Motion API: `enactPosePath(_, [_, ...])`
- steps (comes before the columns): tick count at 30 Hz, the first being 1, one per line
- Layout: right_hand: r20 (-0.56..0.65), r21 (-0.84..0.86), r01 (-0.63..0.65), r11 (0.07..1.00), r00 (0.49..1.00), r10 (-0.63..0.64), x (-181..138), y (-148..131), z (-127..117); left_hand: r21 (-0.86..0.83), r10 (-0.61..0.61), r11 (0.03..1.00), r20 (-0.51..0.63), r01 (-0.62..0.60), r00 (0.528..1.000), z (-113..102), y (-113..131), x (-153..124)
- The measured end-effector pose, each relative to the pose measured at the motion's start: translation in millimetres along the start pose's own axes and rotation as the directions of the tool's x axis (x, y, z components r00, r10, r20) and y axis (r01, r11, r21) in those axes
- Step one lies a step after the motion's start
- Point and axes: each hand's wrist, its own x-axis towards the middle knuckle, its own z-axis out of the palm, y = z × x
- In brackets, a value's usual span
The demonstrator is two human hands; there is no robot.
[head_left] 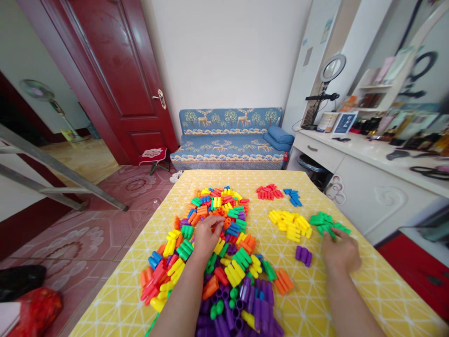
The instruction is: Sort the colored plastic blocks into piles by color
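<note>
My left hand [206, 236] is over the large mixed heap of plastic building blocks [242, 260], pieces made of joined tubes with rounded ends. Its thumb and fingers are closed together beside orange and red blocks; what is between them, if anything, is hidden. At the right, my right hand [341, 250] has its fingertips closed on a green block [331, 232] at the edge of the green group [321, 220]. Close to it lie a yellow group [290, 224] and a purple block [303, 255]. Farther back are a red group [268, 192] and a blue group [293, 196].
Everything lies on a table with a yellow patterned cloth [308, 309]. Beyond it stands a blue sofa [228, 145]. A white dresser [368, 173] with cosmetics is on the right, a metal ladder [63, 164] and a red stool [153, 155] on the left.
</note>
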Motion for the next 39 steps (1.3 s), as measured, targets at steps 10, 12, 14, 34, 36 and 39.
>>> enactPosePath(10, [-0.039, 0.05, 0.012, 0.999, 0.999, -0.01, -2.1, -11.7, -6.9, 0.132, 0.1, 0.983, 0.224, -0.132, 0.969, -3.8, 14.0, -1.4])
enactPosePath(12, [-0.094, 0.135, 0.075, 0.988, 0.994, -0.063, -4.2, -19.9, -9.8, 0.18, 0.11, 0.97, 0.279, -0.164, 0.954, -3.2, 15.4, -2.7])
enactPosePath(14, [-0.146, 0.233, 0.161, 0.959, 0.981, -0.129, -8.0, -30.5, -12.0, 0.207, 0.115, 0.96, 0.313, -0.186, 0.943, -2.0, 15.5, -3.4])
enactPosePath(34, [0.422, 0.792, 0.14, 0.594, 0.577, -0.699, -106.0, -158.9, -43.3, -0.649, -0.176, 0.691, 0.276, 0.318, 0.945, 0.6, 22.4, -1.5])
enactPosePath(36, [0.44, 0.801, 0.15, 0.579, 0.508, -0.741, -114.5, -166.8, -46.1, -0.646, -0.142, 0.686, 0.334, 0.336, 0.932, 1.7, 24.7, -3.4])
enactPosePath(39, [0.416, 0.792, 0.239, 0.562, 0.463, -0.783, -120.9, -172.8, -48.3, -0.619, -0.125, 0.699, 0.387, 0.358, 0.914, 2.8, 27.4, -5.4])
